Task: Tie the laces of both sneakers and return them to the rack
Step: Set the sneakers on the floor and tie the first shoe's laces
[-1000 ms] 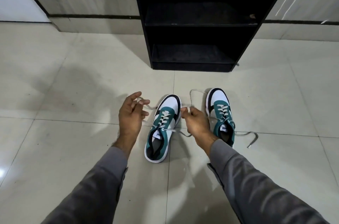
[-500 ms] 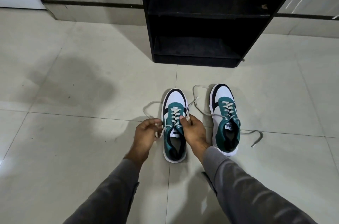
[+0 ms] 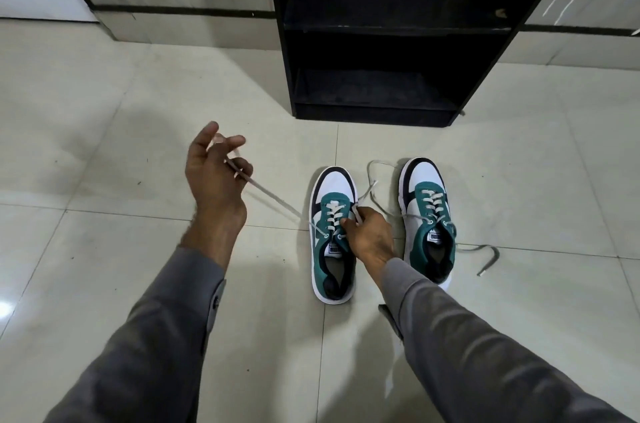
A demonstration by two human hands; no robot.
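Observation:
Two green, white and black sneakers stand side by side on the tiled floor, toes toward the rack. The left sneaker (image 3: 333, 235) has its lace pulled taut out to the left by my left hand (image 3: 216, 176), which grips the lace end above the floor. My right hand (image 3: 369, 235) rests on that sneaker's tongue and pinches its other lace end. The right sneaker (image 3: 427, 214) lies untouched, its grey laces (image 3: 485, 254) loose on the floor on both sides.
The black shoe rack (image 3: 381, 27) stands just beyond the sneakers against the wall, with open dark shelves. Pale glossy floor tiles (image 3: 104, 111) spread to the left and right. Grey sleeves cover both forearms.
My left hand has swung up and out to the left, drawing the left sneaker's lace taut. My right hand stays at the shoe's tongue. The sneaker sits straighter than a second ago.

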